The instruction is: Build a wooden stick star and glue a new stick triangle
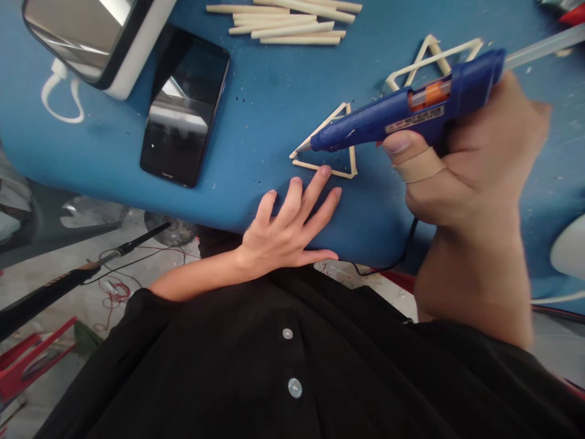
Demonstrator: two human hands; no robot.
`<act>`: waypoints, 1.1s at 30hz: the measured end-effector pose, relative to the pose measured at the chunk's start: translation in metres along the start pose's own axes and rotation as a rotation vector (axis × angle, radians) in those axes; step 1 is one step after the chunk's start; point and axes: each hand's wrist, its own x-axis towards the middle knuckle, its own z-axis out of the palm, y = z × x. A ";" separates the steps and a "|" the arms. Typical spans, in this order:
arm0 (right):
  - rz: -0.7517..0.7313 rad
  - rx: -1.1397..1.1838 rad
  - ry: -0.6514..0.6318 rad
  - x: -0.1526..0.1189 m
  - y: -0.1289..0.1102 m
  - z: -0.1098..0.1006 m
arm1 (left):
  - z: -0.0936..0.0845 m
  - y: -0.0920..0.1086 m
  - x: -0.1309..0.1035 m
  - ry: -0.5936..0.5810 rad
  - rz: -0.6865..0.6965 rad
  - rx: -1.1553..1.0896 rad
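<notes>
A triangle of pale wooden sticks [353, 160] lies flat near the front edge of the blue table [256, 116]. My left hand [290, 228] is spread out below it, one fingertip resting on its lower stick. Wrapped round the blue glue gun [384, 119] is my right hand [466, 158], with a tan band around its thumb. The gun's metal tip points at the triangle's left corner, where two stick ends come close together. A clear glue stick [543, 47] extends from the back of the gun.
Loose wooden sticks [292, 27] lie at the top centre. Behind the gun is another stick frame [429, 58]. A black phone [185, 107] and a mirror-faced device [82, 36] with a white cable are at the left. A white object [569, 247] sits at the right edge.
</notes>
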 end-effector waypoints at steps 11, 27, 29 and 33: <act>0.053 -0.001 -0.025 0.000 -0.003 -0.001 | 0.002 -0.003 -0.003 -0.089 -0.048 -0.133; 0.060 0.089 0.049 -0.002 0.003 -0.002 | 0.001 -0.003 -0.003 -0.043 0.000 -0.056; 0.039 0.102 0.062 -0.001 0.003 0.000 | 0.002 -0.003 -0.003 -0.042 0.003 -0.049; 0.196 0.166 0.013 0.001 -0.006 0.001 | 0.003 -0.004 -0.004 -0.067 -0.033 -0.101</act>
